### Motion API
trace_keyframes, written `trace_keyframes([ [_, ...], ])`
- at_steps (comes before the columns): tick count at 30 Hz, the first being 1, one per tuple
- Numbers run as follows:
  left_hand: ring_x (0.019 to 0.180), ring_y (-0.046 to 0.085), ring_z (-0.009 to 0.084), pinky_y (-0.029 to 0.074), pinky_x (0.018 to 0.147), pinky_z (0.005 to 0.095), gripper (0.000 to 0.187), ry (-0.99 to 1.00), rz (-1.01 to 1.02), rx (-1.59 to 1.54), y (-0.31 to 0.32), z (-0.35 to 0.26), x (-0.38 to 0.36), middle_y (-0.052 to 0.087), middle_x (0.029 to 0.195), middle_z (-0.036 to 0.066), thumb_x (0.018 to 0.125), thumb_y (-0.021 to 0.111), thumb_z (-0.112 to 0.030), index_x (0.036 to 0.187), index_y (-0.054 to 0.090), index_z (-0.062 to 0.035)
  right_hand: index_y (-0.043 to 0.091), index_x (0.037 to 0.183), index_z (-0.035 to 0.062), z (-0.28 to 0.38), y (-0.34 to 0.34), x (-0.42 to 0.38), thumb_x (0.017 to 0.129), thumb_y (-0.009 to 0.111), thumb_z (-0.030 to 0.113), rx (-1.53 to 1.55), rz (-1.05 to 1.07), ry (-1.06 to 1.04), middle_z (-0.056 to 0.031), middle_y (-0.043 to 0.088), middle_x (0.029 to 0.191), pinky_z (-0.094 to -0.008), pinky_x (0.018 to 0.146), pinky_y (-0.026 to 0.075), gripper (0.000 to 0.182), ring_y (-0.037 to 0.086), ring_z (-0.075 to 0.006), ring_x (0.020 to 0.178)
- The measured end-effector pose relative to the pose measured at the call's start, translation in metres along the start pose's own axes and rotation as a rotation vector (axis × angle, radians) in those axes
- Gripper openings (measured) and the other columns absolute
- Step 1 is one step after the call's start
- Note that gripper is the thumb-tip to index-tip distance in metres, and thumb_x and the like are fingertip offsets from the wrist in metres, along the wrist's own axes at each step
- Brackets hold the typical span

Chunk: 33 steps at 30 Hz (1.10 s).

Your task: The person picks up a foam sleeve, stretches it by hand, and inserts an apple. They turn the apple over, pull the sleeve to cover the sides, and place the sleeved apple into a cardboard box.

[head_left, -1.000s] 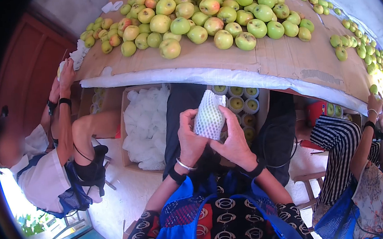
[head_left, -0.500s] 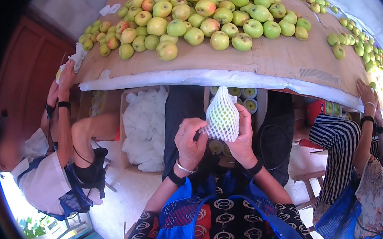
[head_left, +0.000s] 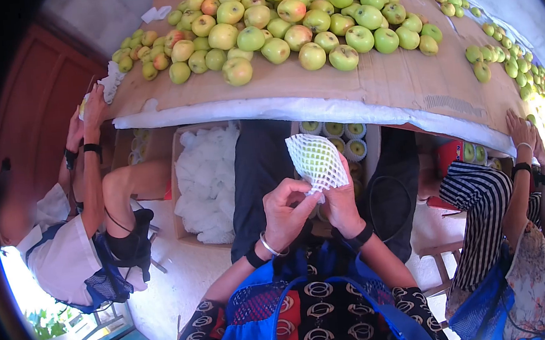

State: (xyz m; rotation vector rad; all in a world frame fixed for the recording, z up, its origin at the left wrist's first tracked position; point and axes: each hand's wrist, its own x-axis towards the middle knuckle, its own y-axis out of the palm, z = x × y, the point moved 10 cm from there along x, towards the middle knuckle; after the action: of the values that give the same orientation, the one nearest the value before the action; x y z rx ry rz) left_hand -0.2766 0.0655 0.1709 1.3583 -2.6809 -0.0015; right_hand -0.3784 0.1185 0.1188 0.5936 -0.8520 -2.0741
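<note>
Left hand seems pinched on the foam net's lower end; right hand grips the netted apple, frame centre; gentle, even tugs should spare the mesh.

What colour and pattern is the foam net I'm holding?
The foam net is white with diamond mesh, clearest in the head view.

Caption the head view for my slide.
Left hand pinches white foam netting around a round green apple in right hand.
</note>
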Motion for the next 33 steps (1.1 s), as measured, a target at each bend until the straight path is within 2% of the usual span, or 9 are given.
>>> trace_keyframes([
  [3, 0.07, 0.061, 0.0081, 0.051, 0.063, 0.0209, 0.014, 0.105, 0.105, 0.242, 0.007, -0.018, 0.001, 0.062, 0.076, 0.004, 0.073, 0.07, 0.003, 0.083, 0.06, -0.0003, 0.033, 0.131, 0.0051, 0.001, 0.002, 0.003, 0.074, 0.059, -0.007, 0.008, 0.038, 0.024, -0.0062, 0.05, 0.121, -0.0285, 0.09, 0.046, 0.064, 0.052, -0.0148, 0.109],
  [9, 0.065, 0.062, 0.0102, 0.05, 0.058, 0.0233, 0.011, 0.156, 0.191, 0.201, -0.002, -0.041, 0.011, 0.064, 0.075, 0.006, 0.073, 0.071, -0.004, 0.079, 0.062, -0.0018, 0.036, 0.129, 0.0038, 0.006, 0.001, 0.006, 0.079, 0.058, -0.005, 0.089, 0.084, 0.116, -0.0065, 0.052, 0.119, -0.0285, 0.09, 0.046, 0.055, 0.053, -0.0146, 0.107],
  [11, 0.093, 0.059, 0.0176, 0.047, 0.08, 0.0272, 0.03, 0.111, -0.049, 0.068, -0.04, -0.033, 0.022, 0.062, 0.102, 0.011, 0.085, 0.051, -0.002, 0.115, 0.048, 0.0008, 0.036, 0.128, 0.0032, 0.004, 0.003, 0.005, 0.08, 0.058, -0.004, 0.077, 0.086, 0.181, -0.0066, 0.052, 0.119, -0.0285, 0.09, 0.046, 0.053, 0.053, -0.0144, 0.107],
  [13, 0.105, 0.054, 0.0199, 0.039, 0.094, 0.0326, 0.033, 0.164, -0.189, 0.158, -0.052, -0.049, 0.044, 0.058, 0.111, 0.012, 0.089, 0.052, -0.015, 0.118, 0.049, 0.0, 0.037, 0.127, 0.0024, 0.004, 0.011, 0.003, 0.081, 0.059, -0.003, 0.099, 0.134, 0.192, -0.0066, 0.052, 0.119, -0.0285, 0.091, 0.045, 0.052, 0.053, -0.0136, 0.107],
  [16, 0.107, 0.053, 0.0241, 0.038, 0.096, 0.037, 0.043, -0.125, 0.063, -0.296, -0.024, -0.002, 0.058, 0.051, 0.122, 0.017, 0.092, 0.044, -0.031, 0.119, 0.047, 0.0024, 0.038, 0.127, 0.0018, -0.007, 0.016, 0.0, 0.078, 0.06, -0.005, 0.045, 0.188, 0.226, -0.0059, 0.051, 0.12, -0.028, 0.093, 0.043, 0.053, 0.052, -0.0126, 0.109],
  [19, 0.107, 0.054, 0.0238, 0.039, 0.095, 0.0372, 0.045, -0.172, 0.277, -0.419, 0.001, 0.003, 0.052, 0.052, 0.122, 0.016, 0.093, 0.039, -0.035, 0.114, 0.051, 0.0029, 0.038, 0.127, 0.0016, -0.01, 0.018, -0.001, 0.076, 0.059, -0.008, 0.025, 0.165, 0.24, -0.0053, 0.051, 0.121, -0.0271, 0.094, 0.041, 0.056, 0.05, -0.0119, 0.111],
  [28, 0.106, 0.055, 0.0247, 0.042, 0.093, 0.0366, 0.031, -0.187, -0.004, -0.523, -0.011, 0.023, 0.038, 0.053, 0.119, 0.017, 0.092, 0.041, -0.026, 0.102, 0.055, 0.0003, 0.038, 0.128, 0.0033, -0.018, 0.016, -0.011, 0.074, 0.049, -0.013, -0.117, 0.212, 0.174, -0.0054, 0.05, 0.122, -0.0268, 0.093, 0.042, 0.058, 0.05, -0.0131, 0.113],
  [31, 0.108, 0.054, 0.0251, 0.041, 0.094, 0.0374, 0.032, -0.262, 0.101, -0.568, -0.009, 0.033, 0.043, 0.054, 0.118, 0.017, 0.092, 0.038, -0.026, 0.103, 0.054, -0.0006, 0.038, 0.128, 0.0029, -0.007, 0.017, -0.003, 0.074, 0.051, -0.009, -0.291, 0.209, 0.135, -0.0088, 0.054, 0.118, -0.0269, 0.091, 0.044, 0.057, 0.053, -0.0148, 0.11],
  [33, 0.109, 0.053, 0.0256, 0.041, 0.095, 0.0379, 0.034, -0.29, 0.168, -0.597, -0.004, 0.047, 0.04, 0.054, 0.118, 0.017, 0.092, 0.036, -0.027, 0.104, 0.054, -0.0009, 0.038, 0.125, 0.0009, 0.015, 0.035, -0.002, 0.074, 0.061, 0.005, -1.015, 0.316, -0.091, -0.0142, 0.061, 0.105, -0.028, 0.081, 0.049, 0.056, 0.062, -0.0188, 0.096],
])
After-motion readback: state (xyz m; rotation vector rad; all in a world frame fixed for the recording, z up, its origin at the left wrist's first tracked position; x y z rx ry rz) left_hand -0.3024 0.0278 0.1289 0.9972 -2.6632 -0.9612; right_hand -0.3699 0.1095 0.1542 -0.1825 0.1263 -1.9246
